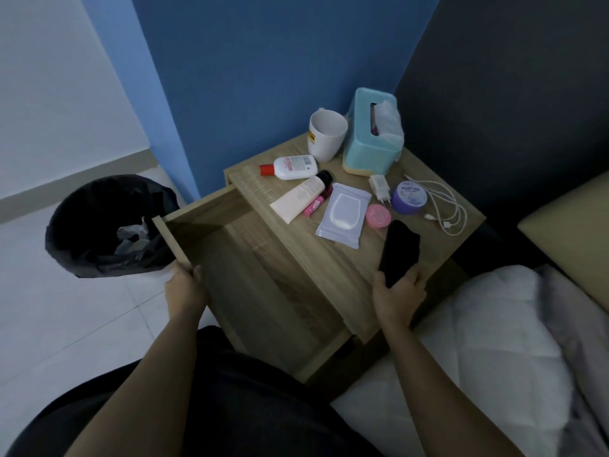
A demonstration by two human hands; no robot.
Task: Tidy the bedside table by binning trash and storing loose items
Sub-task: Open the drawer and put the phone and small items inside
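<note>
Home bedroom: bedside table (461, 222) beside bed (494, 324), toiletries, tissue box (362, 140).

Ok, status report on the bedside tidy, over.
Left hand grips open drawer by its front. Right hand holds black phone. Nothing between phone and drawer.

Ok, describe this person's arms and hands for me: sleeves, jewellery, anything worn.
Both are bare. The left hand and right hand wear no gloves, and no ring, watch or bracelet shows in this dim light. The left forearm and right forearm are uncovered as far as the frame shows; no sleeve is visible. The only clothing in view is a black garment below them.
</note>
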